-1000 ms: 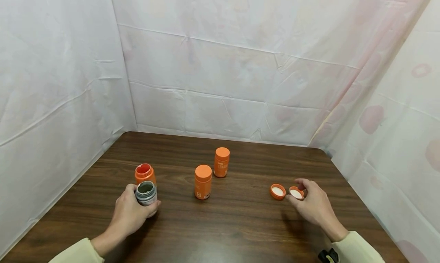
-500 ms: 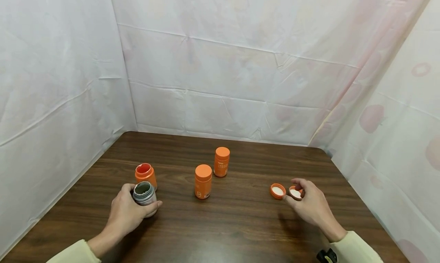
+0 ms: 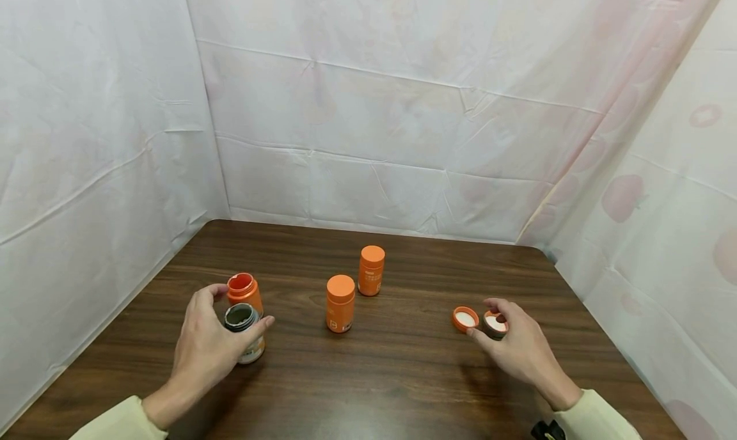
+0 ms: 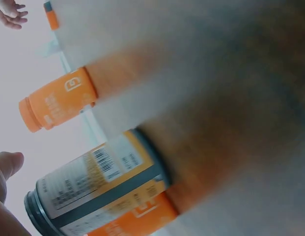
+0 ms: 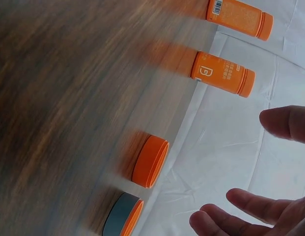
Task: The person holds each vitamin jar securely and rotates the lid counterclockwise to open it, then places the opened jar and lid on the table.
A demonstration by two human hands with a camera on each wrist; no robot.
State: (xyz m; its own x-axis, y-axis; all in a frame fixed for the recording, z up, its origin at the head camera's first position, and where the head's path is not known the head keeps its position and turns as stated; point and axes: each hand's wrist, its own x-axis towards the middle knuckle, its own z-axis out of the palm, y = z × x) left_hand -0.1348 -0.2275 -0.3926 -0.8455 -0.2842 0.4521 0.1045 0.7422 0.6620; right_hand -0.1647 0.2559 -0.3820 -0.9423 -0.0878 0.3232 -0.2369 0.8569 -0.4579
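A grey bottle with its mouth uncovered stands upright at the left. Behind it is an uncapped orange bottle, partly hidden. My left hand is spread around the grey bottle's near left side; in the left wrist view the thumb is apart from that bottle's neck. To the right, an orange lid and a dark grey lid with an orange and white inside lie upturned side by side. My right hand hovers over the grey lid, fingers parted; the right wrist view shows nothing between them.
Two capped orange bottles stand upright mid-table, one behind the other. The brown wooden table is bordered by white sheets at the back and both sides.
My left hand has let go of the grey bottle and drawn back, fingers spreading. The right hand has lifted slightly off the grey lid and its fingers have parted.
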